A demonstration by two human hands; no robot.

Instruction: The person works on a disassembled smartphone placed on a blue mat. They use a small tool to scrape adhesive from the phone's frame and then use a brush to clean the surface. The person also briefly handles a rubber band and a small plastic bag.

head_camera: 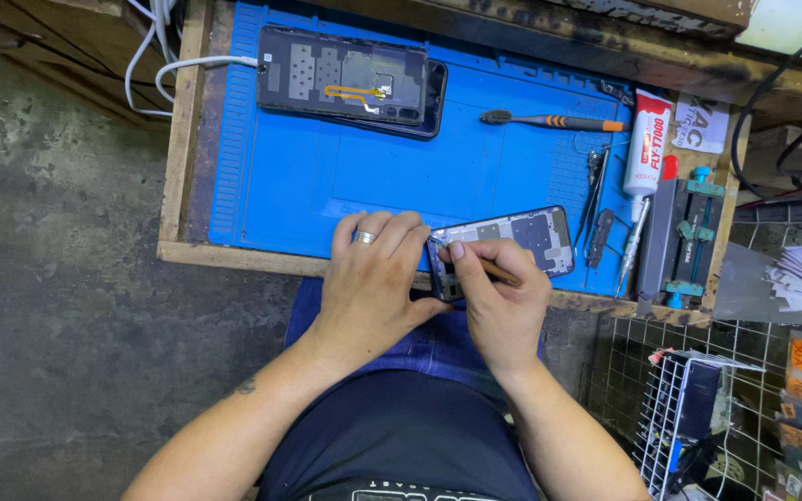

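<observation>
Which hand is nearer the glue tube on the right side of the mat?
Right. The right hand works a thin tool at the opened phone frame, below-left of the glue tube. The left hand rests on the mat's front edge, farther left.

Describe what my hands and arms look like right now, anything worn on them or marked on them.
Both forearms are bare, with no sleeves, gloves or watch in view. The left hand wears a plain silver-coloured ring on one finger, and a small dark tattoo mark shows on the left forearm. The right hand wears nothing.

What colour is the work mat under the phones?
Blue mat, clearest in the head view.
</observation>
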